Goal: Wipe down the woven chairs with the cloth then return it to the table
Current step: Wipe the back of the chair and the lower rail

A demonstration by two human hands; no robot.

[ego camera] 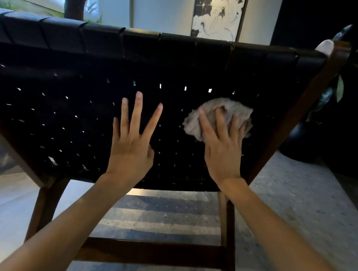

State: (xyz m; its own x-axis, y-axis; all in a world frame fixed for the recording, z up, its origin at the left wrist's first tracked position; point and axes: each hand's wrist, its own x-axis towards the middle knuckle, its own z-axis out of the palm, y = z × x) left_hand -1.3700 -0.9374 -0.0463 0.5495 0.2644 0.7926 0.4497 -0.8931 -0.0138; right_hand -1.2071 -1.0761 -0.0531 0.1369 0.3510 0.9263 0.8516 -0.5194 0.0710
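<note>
cloth (234,107) grey, crumpled | right hand (222,154), fingers spread, presses it on black woven chair (71,113) | left hand (129,151) spread flat

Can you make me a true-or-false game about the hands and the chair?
1. The right hand presses the cloth on the chair. True.
2. The left hand holds a cloth too. False: it holds nothing, and its spread fingers lie on the seat.
3. The cloth is bright red. False: it is grey.
4. The chair's seat is dark and woven. True.
</note>
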